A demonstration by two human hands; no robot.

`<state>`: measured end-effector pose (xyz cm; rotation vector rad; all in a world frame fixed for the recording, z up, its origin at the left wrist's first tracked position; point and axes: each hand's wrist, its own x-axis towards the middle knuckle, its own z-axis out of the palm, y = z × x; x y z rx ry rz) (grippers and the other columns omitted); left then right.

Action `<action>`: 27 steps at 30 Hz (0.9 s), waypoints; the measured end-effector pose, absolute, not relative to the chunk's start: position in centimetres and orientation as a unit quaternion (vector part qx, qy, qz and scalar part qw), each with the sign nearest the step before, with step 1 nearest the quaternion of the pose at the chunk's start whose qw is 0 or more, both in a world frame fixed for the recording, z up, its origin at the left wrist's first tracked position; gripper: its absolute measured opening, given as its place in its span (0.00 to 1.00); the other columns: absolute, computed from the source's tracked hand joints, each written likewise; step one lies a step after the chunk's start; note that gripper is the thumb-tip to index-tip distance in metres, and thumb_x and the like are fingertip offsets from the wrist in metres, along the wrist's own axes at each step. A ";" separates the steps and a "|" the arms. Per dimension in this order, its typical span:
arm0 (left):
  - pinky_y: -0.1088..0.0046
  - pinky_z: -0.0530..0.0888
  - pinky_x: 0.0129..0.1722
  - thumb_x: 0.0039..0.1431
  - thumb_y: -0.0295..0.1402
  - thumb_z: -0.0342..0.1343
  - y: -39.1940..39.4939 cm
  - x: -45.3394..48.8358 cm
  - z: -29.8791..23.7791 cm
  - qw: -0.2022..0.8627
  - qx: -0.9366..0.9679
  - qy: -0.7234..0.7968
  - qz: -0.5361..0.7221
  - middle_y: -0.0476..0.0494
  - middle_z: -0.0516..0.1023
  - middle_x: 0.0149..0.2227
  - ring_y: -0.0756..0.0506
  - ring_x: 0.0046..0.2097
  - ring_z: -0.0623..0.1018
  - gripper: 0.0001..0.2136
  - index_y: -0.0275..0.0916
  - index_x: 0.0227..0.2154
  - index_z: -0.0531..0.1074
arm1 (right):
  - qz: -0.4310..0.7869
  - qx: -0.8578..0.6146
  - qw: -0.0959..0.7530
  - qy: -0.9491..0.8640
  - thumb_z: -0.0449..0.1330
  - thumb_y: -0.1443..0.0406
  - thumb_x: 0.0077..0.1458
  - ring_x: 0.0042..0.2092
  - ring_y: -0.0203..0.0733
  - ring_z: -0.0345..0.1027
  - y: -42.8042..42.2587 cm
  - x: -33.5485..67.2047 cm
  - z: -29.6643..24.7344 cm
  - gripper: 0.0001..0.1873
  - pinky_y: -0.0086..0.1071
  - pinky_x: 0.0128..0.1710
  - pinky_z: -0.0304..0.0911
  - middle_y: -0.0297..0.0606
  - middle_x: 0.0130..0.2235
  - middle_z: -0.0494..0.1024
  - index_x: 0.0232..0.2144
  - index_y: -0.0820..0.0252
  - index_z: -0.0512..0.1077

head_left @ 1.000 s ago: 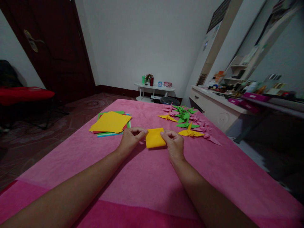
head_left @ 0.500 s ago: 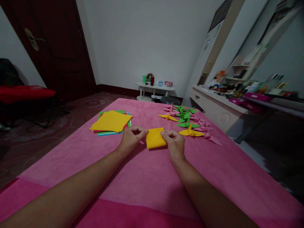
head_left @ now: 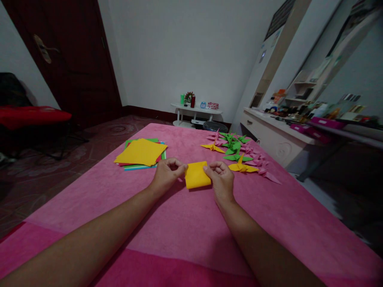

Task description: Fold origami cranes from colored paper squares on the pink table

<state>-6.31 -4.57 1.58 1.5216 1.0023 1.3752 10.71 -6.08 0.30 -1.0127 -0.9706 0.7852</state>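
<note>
A small yellow square of folded origami paper [head_left: 197, 175] is held between my two hands, just over the pink cloth [head_left: 179, 223]. My left hand [head_left: 170, 172] pinches its upper left corner between thumb and finger. At the upper right edge, my right hand [head_left: 222, 178] grips it the same way, thumb on top. Beyond my right hand lie a yellow paper crane [head_left: 241, 167] and another yellow crane [head_left: 213, 148]. Left of my left hand rests a stack of coloured paper sheets [head_left: 140, 151], yellow uppermost.
Several green paper cranes [head_left: 233, 144] and pink paper cranes [head_left: 260, 161] cluster at the table's far right. Past the far edge stands a low white stand [head_left: 197, 108] with small items. A cluttered white dresser [head_left: 269, 127] is at right, a red chair [head_left: 32, 116] at left.
The view has shifted very slightly. Both hands keep their pinch on the folded yellow paper, which looks almost unchanged.
</note>
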 end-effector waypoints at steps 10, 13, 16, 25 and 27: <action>0.80 0.62 0.20 0.46 0.27 0.54 -4.2 -6.4 0.7 0.352 0.710 0.387 0.472 0.53 0.70 0.19 0.53 0.20 0.69 0.05 0.37 0.29 0.69 | 0.386 -0.516 0.598 -0.477 0.66 0.66 0.31 0.22 0.35 0.64 -5.3 11.9 0.4 0.13 0.28 0.22 0.59 0.28 0.19 0.71 0.23 0.59 0.67; 0.78 0.62 0.23 0.47 0.26 0.52 -4.2 -6.5 0.4 0.236 0.786 0.405 0.403 0.48 0.75 0.22 0.51 0.23 0.70 0.07 0.38 0.27 0.75 | 0.350 -0.548 0.545 -0.530 0.65 0.68 0.31 0.20 0.34 0.61 -4.7 12.3 -0.4 0.10 0.26 0.20 0.55 0.27 0.18 0.71 0.21 0.58 0.67; 0.76 0.63 0.26 0.45 0.24 0.52 -4.1 -6.5 0.3 0.178 0.819 0.414 0.356 0.46 0.77 0.26 0.49 0.26 0.72 0.11 0.41 0.27 0.78 | 0.294 -0.572 0.506 -0.574 0.63 0.69 0.32 0.20 0.33 0.60 -4.4 12.6 -1.0 0.07 0.25 0.20 0.52 0.27 0.18 0.71 0.20 0.57 0.69; 0.71 0.66 0.37 0.48 0.26 0.55 -3.6 -6.4 0.6 0.073 0.869 0.401 0.280 0.43 0.74 0.32 0.45 0.39 0.71 0.07 0.41 0.27 0.78 | 0.192 -0.630 0.388 -0.645 0.59 0.70 0.38 0.23 0.33 0.62 -4.9 12.1 -0.4 0.07 0.25 0.22 0.52 0.29 0.22 0.73 0.24 0.56 0.73; 0.69 0.65 0.41 0.50 0.28 0.55 -3.5 -6.3 1.1 0.029 0.893 0.356 0.272 0.42 0.73 0.36 0.43 0.42 0.70 0.06 0.39 0.27 0.77 | 0.163 -0.640 0.361 -0.658 0.59 0.70 0.39 0.25 0.32 0.63 -5.0 12.0 -0.3 0.08 0.24 0.24 0.53 0.29 0.25 0.73 0.27 0.56 0.72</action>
